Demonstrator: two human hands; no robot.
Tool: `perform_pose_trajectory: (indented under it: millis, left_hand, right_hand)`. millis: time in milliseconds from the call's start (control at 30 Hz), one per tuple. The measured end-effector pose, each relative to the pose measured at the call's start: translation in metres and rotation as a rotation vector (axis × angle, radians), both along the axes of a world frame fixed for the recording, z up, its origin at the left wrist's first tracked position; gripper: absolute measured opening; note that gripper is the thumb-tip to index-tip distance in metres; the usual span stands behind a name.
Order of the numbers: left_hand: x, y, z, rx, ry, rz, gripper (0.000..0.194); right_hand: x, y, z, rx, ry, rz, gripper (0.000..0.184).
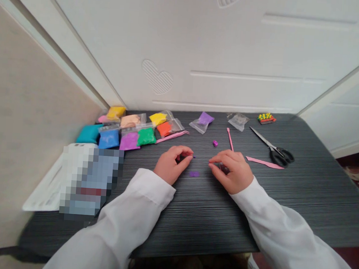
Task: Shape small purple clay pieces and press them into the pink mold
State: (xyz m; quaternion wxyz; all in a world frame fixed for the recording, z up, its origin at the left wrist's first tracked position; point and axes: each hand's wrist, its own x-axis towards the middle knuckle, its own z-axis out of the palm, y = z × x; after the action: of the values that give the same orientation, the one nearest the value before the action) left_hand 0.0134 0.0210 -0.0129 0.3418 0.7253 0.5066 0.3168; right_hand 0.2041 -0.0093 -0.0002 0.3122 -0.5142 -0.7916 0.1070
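Observation:
My left hand (173,163) is closed in a pinch, with a tiny bit of dark purple clay (194,156) showing at its fingertips. Across a small gap, my right hand (232,170) has thumb and forefinger pressed together; whatever lies between them is too small to make out. On the dark table below and between the hands lies a flat purple clay strip (194,174). A small magenta clay piece (215,143) sits beyond the right hand. The tip of a pink modelling tool (230,139) reaches close behind that hand's knuckles.
Bags of coloured clay (129,140) crowd the back left, beside pink tweezers (173,136). A purple clay bag (205,118) and a clear bag (238,122) lie at the back. Black-handled scissors (279,153), a pink knife (264,162) and a yellow-and-orange clay model (266,118) are right.

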Motion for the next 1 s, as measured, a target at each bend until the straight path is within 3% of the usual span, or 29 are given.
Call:
perform_pose_trajectory:
  millis: [133, 333, 1000]
  left_hand:
    - [-0.003, 0.006, -0.003, 0.041, 0.083, 0.075, 0.018]
    - [-0.001, 0.008, -0.001, 0.045, 0.096, 0.057, 0.016]
    - [-0.005, 0.009, 0.004, -0.027, 0.05, -0.001, 0.015]
  right_hand:
    - [-0.001, 0.009, -0.003, -0.055, -0.127, 0.015, 0.012]
    - [-0.004, 0.017, -0.011, -0.037, -0.384, 0.065, 0.017]
    - [-0.002, -0.004, -0.002, -0.096, -0.503, 0.084, 0.03]
